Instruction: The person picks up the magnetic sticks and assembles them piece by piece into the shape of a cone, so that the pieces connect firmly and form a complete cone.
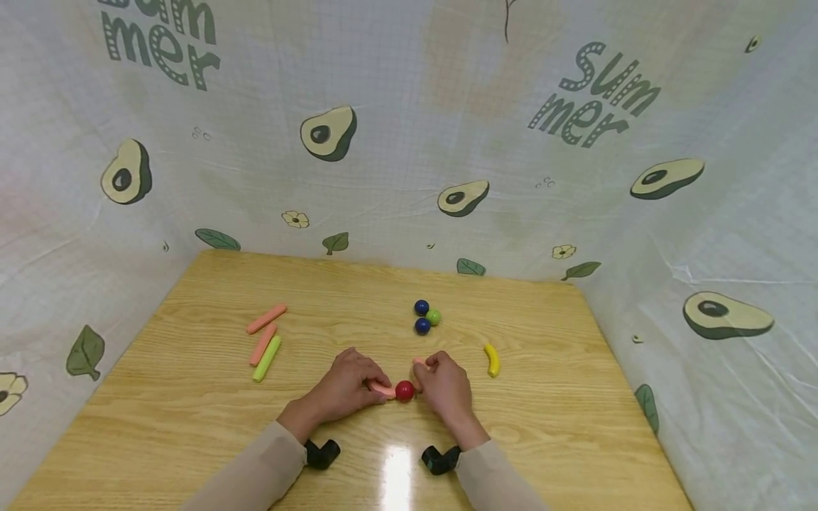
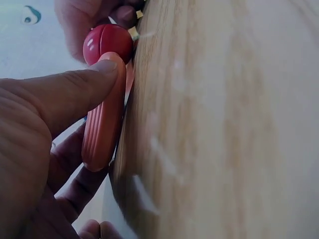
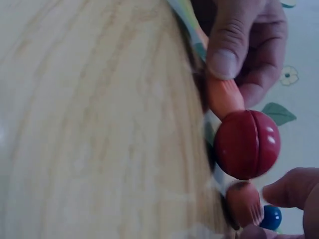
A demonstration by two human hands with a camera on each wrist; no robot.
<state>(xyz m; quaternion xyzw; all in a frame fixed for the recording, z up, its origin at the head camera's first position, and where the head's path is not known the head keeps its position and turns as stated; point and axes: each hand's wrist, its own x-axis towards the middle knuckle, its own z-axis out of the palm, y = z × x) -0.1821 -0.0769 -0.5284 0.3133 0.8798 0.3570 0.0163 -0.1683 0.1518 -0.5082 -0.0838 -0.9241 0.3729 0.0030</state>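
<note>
My left hand (image 1: pixel 348 387) pinches an orange ribbed stick (image 2: pixel 102 119) between thumb and fingers, low over the wooden table. The thumb lies along its upper end in the left wrist view. At the far tip of this stick sits a glossy red ball (image 1: pixel 405 391) with a seam around it. On the ball's other side, my right hand (image 1: pixel 444 389) pinches a second orange ribbed stick (image 3: pixel 244 204); its end shows beside the ball in the right wrist view. The fingers hide part of both sticks.
On the left of the table (image 1: pixel 192 426) lie two more orange sticks (image 1: pixel 266 319) and a yellow-green stick (image 1: pixel 266 359). Beyond my hands are two blue balls (image 1: pixel 422 326) touching a green ball (image 1: pixel 434 316). A small yellow banana (image 1: pixel 491 360) lies right. Printed cloth (image 1: pixel 396 142) surrounds the table.
</note>
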